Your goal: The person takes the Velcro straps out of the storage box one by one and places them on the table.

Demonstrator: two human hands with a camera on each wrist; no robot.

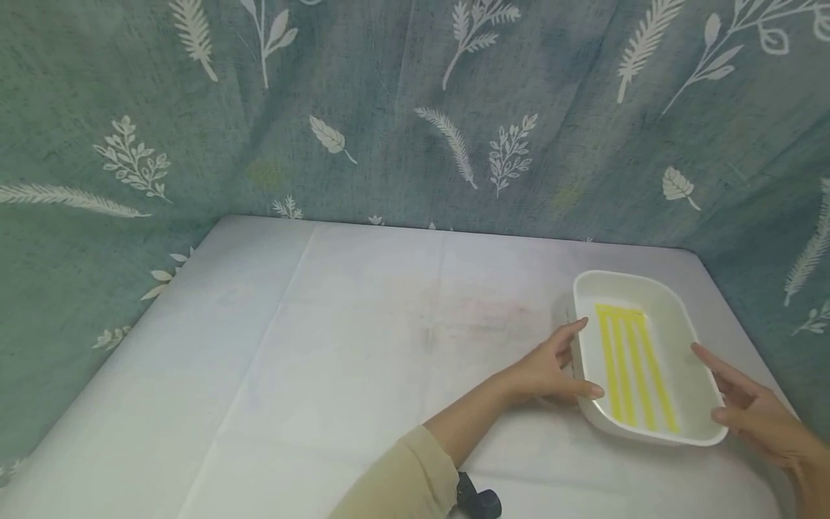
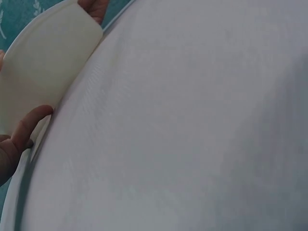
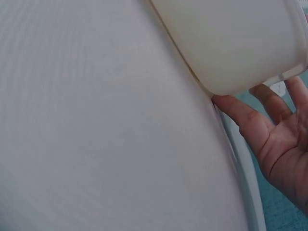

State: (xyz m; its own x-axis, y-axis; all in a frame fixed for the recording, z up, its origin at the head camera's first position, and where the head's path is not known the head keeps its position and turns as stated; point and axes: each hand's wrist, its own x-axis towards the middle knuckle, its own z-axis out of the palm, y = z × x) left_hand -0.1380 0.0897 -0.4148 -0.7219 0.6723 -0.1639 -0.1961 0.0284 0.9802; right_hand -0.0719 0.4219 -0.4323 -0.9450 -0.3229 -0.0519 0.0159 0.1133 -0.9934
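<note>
A white rectangular plastic tub [image 1: 674,346] with rounded corners and yellow stripes [image 1: 619,360] on its inner floor is at the right of the table. My left hand [image 1: 541,371] holds its left side, thumb over the near-left rim and fingers along the outer wall. On the opposite side my right hand [image 1: 755,422] grips the rim, with thumb and forefinger spread along it. The left wrist view shows the tub's plain outer wall [image 2: 48,53] above curled fingers [image 2: 31,125]. In the right wrist view, the thumb [image 3: 236,108] meets the tub's lower corner.
A white cloth with fold lines covers the table [image 1: 337,346]. Behind it hangs a blue-green curtain [image 1: 382,122] with white leaf prints, which also runs down both sides. A small black device [image 1: 478,497] sits beside the left sleeve [image 1: 405,476]. The table's right edge lies close to the tub.
</note>
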